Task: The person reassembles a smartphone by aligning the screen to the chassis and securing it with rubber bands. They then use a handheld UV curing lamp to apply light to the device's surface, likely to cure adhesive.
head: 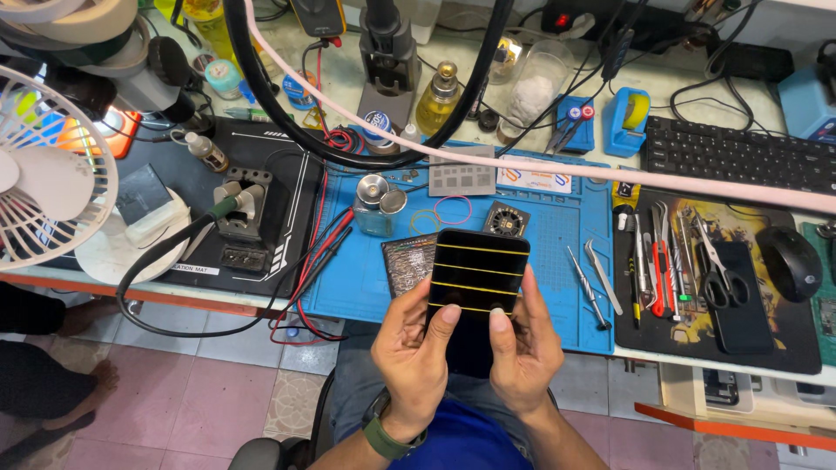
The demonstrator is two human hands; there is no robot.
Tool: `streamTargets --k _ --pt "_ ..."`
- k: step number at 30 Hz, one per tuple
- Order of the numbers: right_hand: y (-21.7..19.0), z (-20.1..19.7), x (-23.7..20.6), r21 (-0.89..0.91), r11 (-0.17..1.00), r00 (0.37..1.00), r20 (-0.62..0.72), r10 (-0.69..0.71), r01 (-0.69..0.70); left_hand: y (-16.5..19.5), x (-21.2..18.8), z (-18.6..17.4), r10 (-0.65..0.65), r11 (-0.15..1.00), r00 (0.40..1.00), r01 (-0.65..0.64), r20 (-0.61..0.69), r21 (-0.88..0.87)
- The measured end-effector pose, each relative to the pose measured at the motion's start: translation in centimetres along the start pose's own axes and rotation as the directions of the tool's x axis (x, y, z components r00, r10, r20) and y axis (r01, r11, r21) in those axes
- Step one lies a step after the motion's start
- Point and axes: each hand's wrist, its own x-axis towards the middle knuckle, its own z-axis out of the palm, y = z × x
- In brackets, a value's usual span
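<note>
Cluttered bench ahead of me, blue mat (557, 261) in the middle. I've got a black phone (477, 274) wrapped in yellow rubber bands (477, 265) held up over the mat's near edge. My left hand (416, 357) grips its left side, my right hand (522, 348) its right, both thumbs pressed on the lower screen

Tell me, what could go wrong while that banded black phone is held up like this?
The black phone is held by both hands, left hand and right hand, past the edge of the blue work mat, so a slipped grip might drop it toward the tiled floor. The yellow rubber bands around it could also slide or snap under the thumbs.
</note>
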Motion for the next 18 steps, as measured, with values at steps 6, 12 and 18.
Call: streamTargets --k 6,12,18 --pt "0.0 -0.3 0.0 0.097 0.993 0.998 0.009 0.06 -0.06 1.6 1.2 -0.5 -0.046 0.999 0.98 0.05 0.195 -0.016" --pt "0.9 -1.5 -0.3 0.136 0.985 0.989 0.114 0.091 -0.106 2.5 1.9 -1.7 -0.062 0.99 0.932 0.012 0.358 0.14" --pt "2.0 -2.2 -1.4 0.093 0.985 0.975 0.18 0.127 -0.146 3.4 3.3 -3.4 -0.195 0.97 0.835 0.085 0.515 0.228"
